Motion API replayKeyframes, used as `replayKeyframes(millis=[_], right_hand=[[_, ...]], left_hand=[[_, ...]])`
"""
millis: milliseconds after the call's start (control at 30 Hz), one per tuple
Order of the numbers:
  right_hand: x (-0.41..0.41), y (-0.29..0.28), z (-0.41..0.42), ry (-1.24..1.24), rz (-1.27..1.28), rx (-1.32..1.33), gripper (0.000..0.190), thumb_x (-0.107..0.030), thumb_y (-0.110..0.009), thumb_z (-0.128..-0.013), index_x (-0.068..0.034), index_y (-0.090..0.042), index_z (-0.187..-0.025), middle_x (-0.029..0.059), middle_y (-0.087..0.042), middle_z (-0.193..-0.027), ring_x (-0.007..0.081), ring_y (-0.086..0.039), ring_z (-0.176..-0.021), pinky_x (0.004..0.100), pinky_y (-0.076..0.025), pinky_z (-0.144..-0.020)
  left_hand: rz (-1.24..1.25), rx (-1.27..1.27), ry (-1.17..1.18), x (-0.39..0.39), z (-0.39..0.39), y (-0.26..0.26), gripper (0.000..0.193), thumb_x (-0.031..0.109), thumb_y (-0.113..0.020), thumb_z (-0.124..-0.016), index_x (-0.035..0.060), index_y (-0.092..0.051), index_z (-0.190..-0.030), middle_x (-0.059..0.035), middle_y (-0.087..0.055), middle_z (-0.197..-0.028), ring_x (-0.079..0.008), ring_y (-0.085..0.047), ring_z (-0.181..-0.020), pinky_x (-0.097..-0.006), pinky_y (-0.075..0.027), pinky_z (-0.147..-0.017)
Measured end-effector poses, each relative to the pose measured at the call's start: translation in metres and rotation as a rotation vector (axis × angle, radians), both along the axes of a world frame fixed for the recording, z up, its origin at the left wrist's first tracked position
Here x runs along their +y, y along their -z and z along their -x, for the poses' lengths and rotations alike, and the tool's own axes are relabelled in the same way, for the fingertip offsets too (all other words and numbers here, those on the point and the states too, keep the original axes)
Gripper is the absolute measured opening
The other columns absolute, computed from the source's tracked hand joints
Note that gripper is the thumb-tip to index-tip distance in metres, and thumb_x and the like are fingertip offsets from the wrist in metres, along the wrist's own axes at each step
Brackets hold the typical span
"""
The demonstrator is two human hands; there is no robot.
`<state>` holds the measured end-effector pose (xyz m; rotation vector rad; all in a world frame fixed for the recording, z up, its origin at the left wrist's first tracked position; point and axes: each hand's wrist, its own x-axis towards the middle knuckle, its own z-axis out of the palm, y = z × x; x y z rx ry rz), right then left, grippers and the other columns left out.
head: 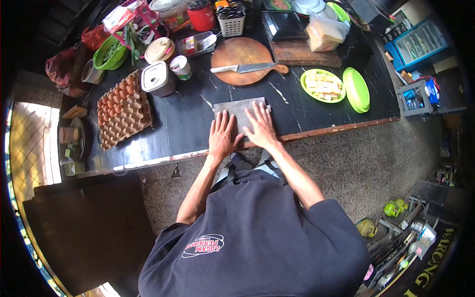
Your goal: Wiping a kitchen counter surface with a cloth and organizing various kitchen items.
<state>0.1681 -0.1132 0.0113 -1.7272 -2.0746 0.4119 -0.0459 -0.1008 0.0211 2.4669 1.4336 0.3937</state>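
A flat grey rectangular sheet or folded cloth [237,105] lies near the front edge of the black table [178,122]; I cannot tell its material. My left hand [222,135] rests palm down on its left part, fingers apart. On its right part lies my right hand [261,126], also flat with spread fingers. Neither hand grips anything. Beyond them, a knife [256,68] with a pale handle lies across a round wooden cutting board [241,50]. To the right, a lime-green bowl [303,86] holds pale cut pieces [323,85], beside its green lid [356,90].
An egg tray [126,130], partly filled with brown eggs, stands left. Near it are a white-lidded container [156,80] and a cup [181,67]. A bagged block [326,33] and a dark tray [284,25] sit on a wooden board [308,55] at the back.
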Motion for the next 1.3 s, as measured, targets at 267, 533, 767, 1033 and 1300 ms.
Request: replayKeyframes(millis=[267, 533, 767, 1033, 1300], right_hand=[[0.02, 0.019, 0.015, 0.123, -0.12, -0.075, 0.073, -0.05, -0.066, -0.099, -0.02, -0.046, -0.163, 0.0156, -0.026, -0.176, 0.0383, -0.02, -0.163, 0.0591, -0.013, -0.131], [0.081, 0.018, -0.076, 0.159, -0.056, -0.179, 0.069, -0.059, -0.057, -0.103, -0.027, -0.047, -0.163, 0.0075, -0.028, -0.177, 0.0317, -0.025, -0.163, 0.0534, -0.016, -0.133], [0.058, 0.018, -0.137, 0.388, -0.016, -0.224, 0.067, -0.044, -0.062, -0.101, -0.015, -0.049, -0.16, 0.0088, -0.034, -0.174, 0.032, -0.03, -0.161, 0.06, -0.019, -0.13], [-0.057, 0.012, -0.111, 0.595, 0.077, -0.33, 0.071, -0.043, -0.055, -0.105, 0.0, -0.042, -0.161, 0.0204, -0.033, -0.173, 0.0366, -0.026, -0.161, 0.0614, -0.014, -0.13], [0.005, 0.01, -0.001, 0.252, -0.048, -0.173, 0.106, -0.064, -0.069, -0.092, 0.008, -0.033, -0.161, 0.0421, -0.016, -0.169, 0.059, -0.011, -0.159, 0.0674, -0.01, -0.128]], left_hand=[[-0.032, 0.016, 0.046, 0.004, -0.009, 0.009, 0.072, 0.041, -0.065, -0.103, 0.0026, -0.045, -0.159, -0.029, -0.031, -0.17, -0.0485, -0.024, -0.16, -0.0585, -0.023, -0.129], [-0.138, -0.013, 0.189, 0.081, -0.087, 0.028, 0.059, 0.029, -0.066, -0.102, 0.0017, -0.052, -0.152, -0.0289, -0.043, -0.162, -0.0515, -0.036, -0.153, -0.0568, -0.032, -0.125], [-0.021, -0.081, 0.357, 0.099, -0.17, 0.027, 0.051, 0.029, -0.062, -0.104, 0.007, -0.055, -0.149, -0.02, -0.051, -0.16, -0.0559, -0.039, -0.149, -0.0606, -0.037, -0.121], [-0.113, 0.035, 0.695, 0.062, -0.161, 0.032, 0.057, 0.023, -0.06, -0.097, 0.0117, -0.057, -0.153, -0.0077, -0.045, -0.168, -0.031, -0.032, -0.161, -0.0463, -0.026, -0.132], [-0.082, 0.01, 0.419, 0.08, -0.014, 0.012, 0.058, 0.019, -0.062, -0.095, 0.0111, -0.058, -0.153, -0.0046, -0.048, -0.167, -0.0274, -0.037, -0.159, -0.0471, -0.028, -0.131]])
